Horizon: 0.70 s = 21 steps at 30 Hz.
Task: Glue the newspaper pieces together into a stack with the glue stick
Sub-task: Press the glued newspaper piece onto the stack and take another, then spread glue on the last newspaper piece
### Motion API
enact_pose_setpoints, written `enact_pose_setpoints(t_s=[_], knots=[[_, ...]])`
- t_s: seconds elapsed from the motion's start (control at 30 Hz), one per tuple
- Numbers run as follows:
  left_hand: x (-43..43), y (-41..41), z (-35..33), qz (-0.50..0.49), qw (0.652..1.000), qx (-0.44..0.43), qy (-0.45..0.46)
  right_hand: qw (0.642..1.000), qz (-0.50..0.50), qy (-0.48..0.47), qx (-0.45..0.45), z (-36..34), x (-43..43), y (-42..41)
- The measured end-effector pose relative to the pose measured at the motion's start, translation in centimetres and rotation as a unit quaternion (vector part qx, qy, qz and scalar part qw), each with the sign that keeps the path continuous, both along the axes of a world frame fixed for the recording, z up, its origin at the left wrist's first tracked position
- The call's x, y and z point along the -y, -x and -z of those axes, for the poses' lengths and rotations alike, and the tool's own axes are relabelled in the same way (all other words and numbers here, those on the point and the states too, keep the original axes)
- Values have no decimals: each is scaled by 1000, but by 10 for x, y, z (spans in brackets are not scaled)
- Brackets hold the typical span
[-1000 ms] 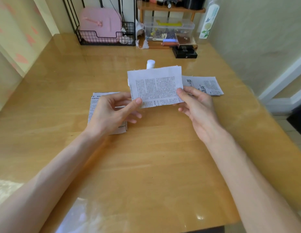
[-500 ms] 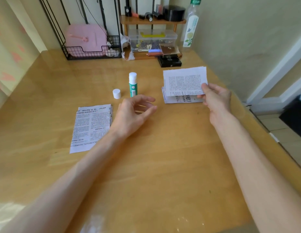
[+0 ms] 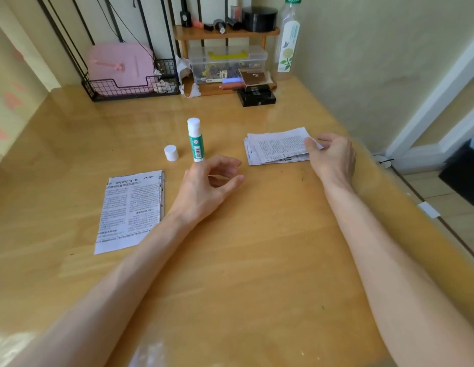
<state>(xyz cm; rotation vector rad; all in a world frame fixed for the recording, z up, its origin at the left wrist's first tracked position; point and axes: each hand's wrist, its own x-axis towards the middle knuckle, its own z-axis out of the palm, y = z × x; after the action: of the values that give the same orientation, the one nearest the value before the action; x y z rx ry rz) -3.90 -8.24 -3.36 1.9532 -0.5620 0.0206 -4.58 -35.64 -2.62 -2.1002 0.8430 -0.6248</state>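
Fingers (image 3: pixel 327 137) of the right hand (image 3: pixel 332 157) are curled at the right edge of the top newspaper piece (image 3: pixel 278 144). The thumb lies on its upper face, so the hand pinches that edge. This piece lies nearly flat on the right pile (image 3: pixel 267 162) of newspaper pieces, which rests on the counter (image 3: pixel 257 247) towards its right side. The edges of the pile are not aligned; lower sheets show along the left and near sides.

Left hand (image 3: pixel 206 186) is near the middle of the counter. Its fingers (image 3: pixel 225 162) are loosely curled and hold nothing. One knuckle overlaps the base of the glue stick (image 3: pixel 195 140) in this view; contact cannot be confirmed.

Glue stick: upright on the counter, uncapped, white tip exposed, green label on the body. Its white cap (image 3: pixel 171 152) stands just beside it, to the left, not touching.

Left pile (image 3: pixel 129 210) of newspaper pieces lies flat on the counter to the left of the left forearm, printed side up, well apart from the right pile.

At the far edge of the counter: a black wire basket (image 3: pixel 132 88), a clear plastic box (image 3: pixel 227 64) and a bottle (image 3: pixel 288 41).
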Motion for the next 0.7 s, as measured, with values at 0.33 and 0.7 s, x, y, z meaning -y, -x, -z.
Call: enact_pose_setpoints(t_s=[0.33, 0.7], knots=[[-53, 17, -20, -28, 999, 26, 21, 994, -40, 90, 44, -8, -37, 7], [-141, 20, -14, -146, 989, 3, 16, 876, -469, 105, 50, -1, -183, 35]])
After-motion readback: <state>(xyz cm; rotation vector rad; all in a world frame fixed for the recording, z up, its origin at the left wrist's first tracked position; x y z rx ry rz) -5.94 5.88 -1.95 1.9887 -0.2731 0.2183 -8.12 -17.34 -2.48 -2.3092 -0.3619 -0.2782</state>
